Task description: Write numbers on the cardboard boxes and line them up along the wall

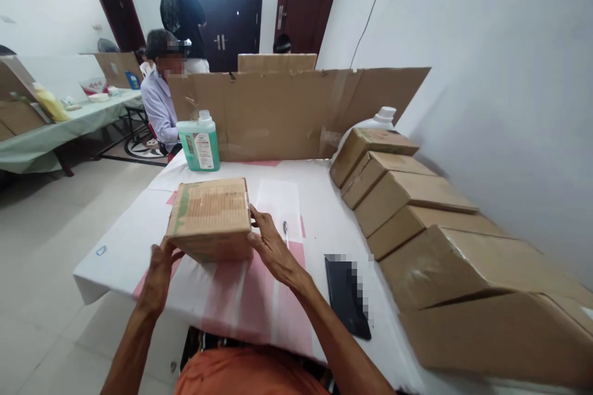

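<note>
A brown cardboard box (210,209) with green print and lines of text on its upper face is between my two hands, over the front left of the table. My left hand (160,271) grips its near left corner, the thumb up and the fingers partly hidden beneath. At its right side my right hand (269,243) presses with thumb and fingers. Whether the box's underside touches the table I cannot tell. To the right of the box a pen (285,231) lies on a sheet of white paper (278,197).
A bottle of green liquid (199,144) stands behind the box. Several cardboard boxes (435,191) line the table's right side by the wall, with a white jug (384,115) behind them. A dark flat object (347,296) lies near my right forearm. A cardboard panel (287,114) borders the back; people are beyond it.
</note>
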Motion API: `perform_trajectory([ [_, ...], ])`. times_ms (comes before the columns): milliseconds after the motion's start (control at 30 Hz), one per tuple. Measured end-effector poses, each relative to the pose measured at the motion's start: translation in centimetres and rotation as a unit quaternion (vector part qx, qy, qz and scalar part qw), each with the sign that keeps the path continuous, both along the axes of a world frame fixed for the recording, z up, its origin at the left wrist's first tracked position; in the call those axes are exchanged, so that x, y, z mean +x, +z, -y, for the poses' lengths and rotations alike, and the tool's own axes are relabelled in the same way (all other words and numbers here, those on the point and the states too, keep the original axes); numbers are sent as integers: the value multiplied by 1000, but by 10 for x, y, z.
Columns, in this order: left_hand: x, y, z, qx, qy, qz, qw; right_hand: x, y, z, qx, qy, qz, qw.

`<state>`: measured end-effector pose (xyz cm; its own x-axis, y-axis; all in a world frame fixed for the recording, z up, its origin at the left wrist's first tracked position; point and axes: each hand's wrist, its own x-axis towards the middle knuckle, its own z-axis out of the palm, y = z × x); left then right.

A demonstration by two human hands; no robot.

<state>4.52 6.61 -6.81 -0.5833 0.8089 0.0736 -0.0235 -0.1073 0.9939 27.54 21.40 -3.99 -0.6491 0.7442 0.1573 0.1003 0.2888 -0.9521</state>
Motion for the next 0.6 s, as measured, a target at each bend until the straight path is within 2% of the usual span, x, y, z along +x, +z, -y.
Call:
perform_trajectory([
  [100,-2,-9,-27,-5,-7,-26,1000,-17,-7,-20,-64,19,-32,997],
  [200,-17,-7,-53,8,31,-11,999,-40,-3,-37,-82,39,-23,996],
  [300,-55,7,-90,18,78,4,997,-82,4,-64,-62,60,-23,996],
  [433,-119,26,-150,17,116,-8,993,-151,6,-117,-65,66,-22,995],
  [500,-146,30,-177,14,131,-12,991,-181,2,-144,-72,64,-20,995],
  [600,-174,27,-209,3,148,-13,989,-211,-8,-177,-74,59,-18,995],
])
